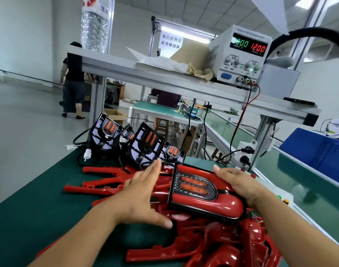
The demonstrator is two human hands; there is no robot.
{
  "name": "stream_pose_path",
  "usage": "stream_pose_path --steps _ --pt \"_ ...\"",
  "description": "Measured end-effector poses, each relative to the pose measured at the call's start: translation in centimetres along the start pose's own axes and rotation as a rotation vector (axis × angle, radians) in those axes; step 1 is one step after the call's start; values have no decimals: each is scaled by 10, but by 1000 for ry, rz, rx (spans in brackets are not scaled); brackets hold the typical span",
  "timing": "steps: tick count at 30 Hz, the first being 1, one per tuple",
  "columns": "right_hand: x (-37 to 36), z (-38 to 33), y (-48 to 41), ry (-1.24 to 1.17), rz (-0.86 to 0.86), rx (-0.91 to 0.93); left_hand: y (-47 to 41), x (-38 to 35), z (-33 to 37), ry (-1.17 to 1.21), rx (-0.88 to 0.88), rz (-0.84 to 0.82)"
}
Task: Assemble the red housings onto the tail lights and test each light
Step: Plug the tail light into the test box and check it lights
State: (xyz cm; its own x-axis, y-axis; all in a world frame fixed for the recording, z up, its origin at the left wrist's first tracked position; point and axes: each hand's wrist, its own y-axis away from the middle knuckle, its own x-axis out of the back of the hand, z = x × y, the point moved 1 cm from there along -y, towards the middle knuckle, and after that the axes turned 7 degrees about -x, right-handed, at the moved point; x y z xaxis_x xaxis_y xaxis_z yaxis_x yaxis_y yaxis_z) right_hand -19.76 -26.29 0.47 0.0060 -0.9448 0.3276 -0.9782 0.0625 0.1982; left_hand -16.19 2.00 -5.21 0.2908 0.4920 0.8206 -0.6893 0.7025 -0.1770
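Note:
My right hand (240, 185) grips the right side of an assembled tail light (199, 193), a black unit with a glossy red housing and two orange lenses, held tilted above the pile. My left hand (143, 191) is open with fingers spread, just left of that light and over loose red housings (99, 187) lying on the green mat. Several bare black tail lights (145, 145) with orange lenses and black cables stand in a row behind the pile. More red housings (232, 245) are heaped at the near right.
A DC power supply (243, 54) reading 12.00 sits on the aluminium shelf (145, 74), with red and black leads (240, 120) hanging down to the right. A blue bin (317, 149) stands at far right by a conveyor. People work in the background.

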Motion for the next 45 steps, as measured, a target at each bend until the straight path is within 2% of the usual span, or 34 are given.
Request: stream_pose_path --steps 3,5,12,16,20,23,25,27,30,32,34,37,41,45 --pt "13 -22 7 -86 4 54 0 27 -4 35 -17 223" --pt "19 -39 13 -130 -1 106 -11 44 -2 10 -22 299" --pt "31 -86 33 -304 30 206 -39 61 -2 190 -29 294" --pt "31 -100 42 -439 32 238 -51 42 -10 261 2 397" --pt "23 -106 48 -556 101 218 -60 18 7 765 172 447" --pt "13 -103 48 -677 169 156 -66 -3 34 1275 184 476" --pt "-1 -97 44 -783 249 128 -71 -18 57 1452 167 575" --pt "-17 -84 37 -810 429 131 -76 -31 79 1564 185 656" --pt "-39 -55 26 -729 751 103 -78 -42 104 1684 240 759" --pt "-49 -35 26 -638 903 36 -74 -43 116 1790 227 750" --pt "-54 -20 28 -592 964 -8 -70 -47 124 1790 196 669" --pt "-52 -6 36 -614 964 -23 -65 -54 137 1622 160 630" --pt "-32 4 60 -686 797 36 -65 -57 157 1537 117 589" --pt "1 25 93 -815 656 115 -75 -59 182 1454 183 437"
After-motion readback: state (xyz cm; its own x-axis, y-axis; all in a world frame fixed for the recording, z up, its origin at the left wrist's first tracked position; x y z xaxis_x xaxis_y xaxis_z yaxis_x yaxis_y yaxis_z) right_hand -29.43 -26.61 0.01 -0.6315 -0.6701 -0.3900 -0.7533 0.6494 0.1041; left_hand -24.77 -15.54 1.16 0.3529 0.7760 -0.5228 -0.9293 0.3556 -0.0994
